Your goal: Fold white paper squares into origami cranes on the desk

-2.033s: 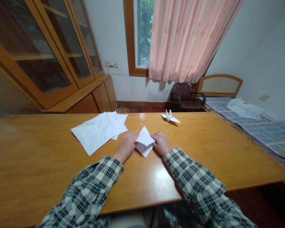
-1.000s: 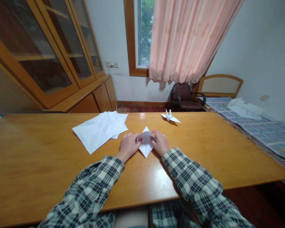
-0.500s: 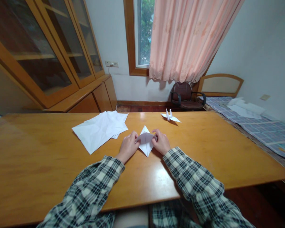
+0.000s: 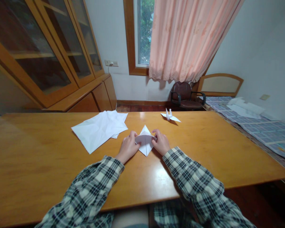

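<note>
A piece of white folded paper (image 4: 146, 148) lies on the table between my hands, diamond-shaped with a crease down its middle. One flap of it is raised and bowed across the centre. My left hand (image 4: 129, 146) pinches the flap's left end, and my right hand (image 4: 161, 143) pinches its right end. The fingertips under the flap are partly hidden. Beyond my right hand stands a finished paper crane (image 4: 170, 117) with its wings spread. To the left of my left hand lies a stack of creased white paper sheets (image 4: 101, 129).
The wooden table (image 4: 49, 177) reaches across the view, its near edge close to my body. Behind it are a glass-fronted cabinet (image 4: 73, 63), a brown armchair (image 4: 184, 95) and a pink curtain (image 4: 180, 41). A bed (image 4: 251, 123) stands at the right.
The raised flap of the folded paper has come down lower and flatter towards me. Both hands keep their hold at its ends, almost in place.
</note>
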The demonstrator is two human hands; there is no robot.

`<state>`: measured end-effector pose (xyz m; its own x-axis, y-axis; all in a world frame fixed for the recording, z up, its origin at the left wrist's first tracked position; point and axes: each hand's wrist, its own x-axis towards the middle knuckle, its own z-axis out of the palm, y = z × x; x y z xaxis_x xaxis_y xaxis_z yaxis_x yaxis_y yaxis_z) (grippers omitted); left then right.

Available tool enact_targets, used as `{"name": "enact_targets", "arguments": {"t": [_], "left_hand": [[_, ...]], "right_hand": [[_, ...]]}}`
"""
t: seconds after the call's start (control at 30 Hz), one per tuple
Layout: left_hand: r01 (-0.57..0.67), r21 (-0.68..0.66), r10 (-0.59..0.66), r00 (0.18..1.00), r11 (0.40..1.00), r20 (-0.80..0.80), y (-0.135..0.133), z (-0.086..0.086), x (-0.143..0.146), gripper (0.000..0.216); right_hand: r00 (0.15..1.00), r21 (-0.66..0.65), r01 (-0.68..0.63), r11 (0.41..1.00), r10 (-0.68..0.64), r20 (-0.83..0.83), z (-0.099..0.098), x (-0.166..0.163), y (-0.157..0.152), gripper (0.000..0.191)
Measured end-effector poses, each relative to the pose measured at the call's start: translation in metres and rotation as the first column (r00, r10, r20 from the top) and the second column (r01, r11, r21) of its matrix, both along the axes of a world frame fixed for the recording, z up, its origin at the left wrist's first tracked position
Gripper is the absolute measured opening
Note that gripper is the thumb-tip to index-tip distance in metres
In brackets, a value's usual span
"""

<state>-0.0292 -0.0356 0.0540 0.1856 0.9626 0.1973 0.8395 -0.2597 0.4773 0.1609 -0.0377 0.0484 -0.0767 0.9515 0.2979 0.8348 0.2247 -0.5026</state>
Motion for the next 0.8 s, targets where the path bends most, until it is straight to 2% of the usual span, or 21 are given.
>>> {"name": "enact_targets", "arguments": {"t": [0.2,0.5,0.67,0.8], "left_hand": [[-0.027,0.033,0.027,0.999,0.999,-0.019,-0.001,-0.005,0.006,0.029],[-0.105,-0.007,0.104,0.994,0.994,-0.034,0.0,0.0,0.013,0.03],[-0.155,-0.003,0.154,0.985,0.988,-0.076,0.004,-0.004,0.017,0.034],[-0.177,0.004,0.177,0.981,0.984,-0.075,0.005,-0.005,0.017,0.038]], "right_hand": [[0.999,-0.021,0.033,0.999,-0.033,-0.008,0.0,-0.006,0.0,0.033],[0.998,-0.032,0.032,0.999,-0.034,-0.059,-0.004,-0.012,0.003,0.033],[0.996,-0.04,0.085,0.996,-0.086,-0.024,-0.001,-0.019,0.002,0.033],[0.993,-0.053,0.105,0.993,-0.108,-0.056,-0.001,-0.025,0.002,0.033]]}}
